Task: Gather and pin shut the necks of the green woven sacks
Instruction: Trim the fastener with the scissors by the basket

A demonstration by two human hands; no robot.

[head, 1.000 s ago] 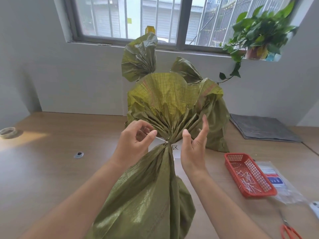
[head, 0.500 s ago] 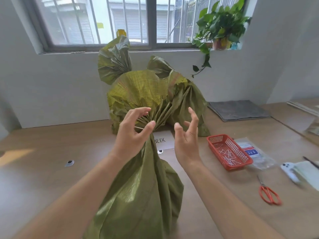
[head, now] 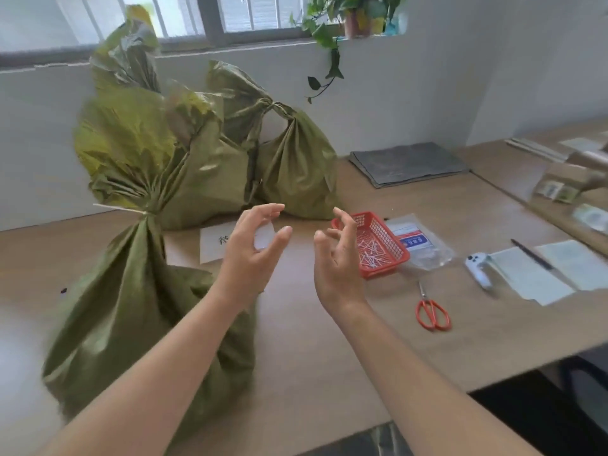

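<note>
Entry: near sack (head: 138, 307), green woven, stood on the table (head: 312, 350) at nine o'clock of the hands. Its neck (head: 148, 212) was gathered tight, and a pale pin (head: 113, 208) crossed it, jutting toward nine o'clock. Two rear sacks (head: 296, 172) stood at twelve o'clock against the wall, their necks bunched. Hazard, judged: nothing steadied the near neck, so the springy weave might spread the folds and work the pin loose. The long jutting end could also snag a passing sleeve or arm. A reach toward the red basket (head: 383, 273) of spare pins (head: 371, 251) at three o'clock might tip it off its place. Grip, left hand (head: 250, 258): wide open, fingers loosely curved, thumb apart, holding nothing, clear of the sack. Grip, right hand (head: 335, 264): likewise open and empty, fingertips hovering just before the basket, touching nothing visible.
</note>
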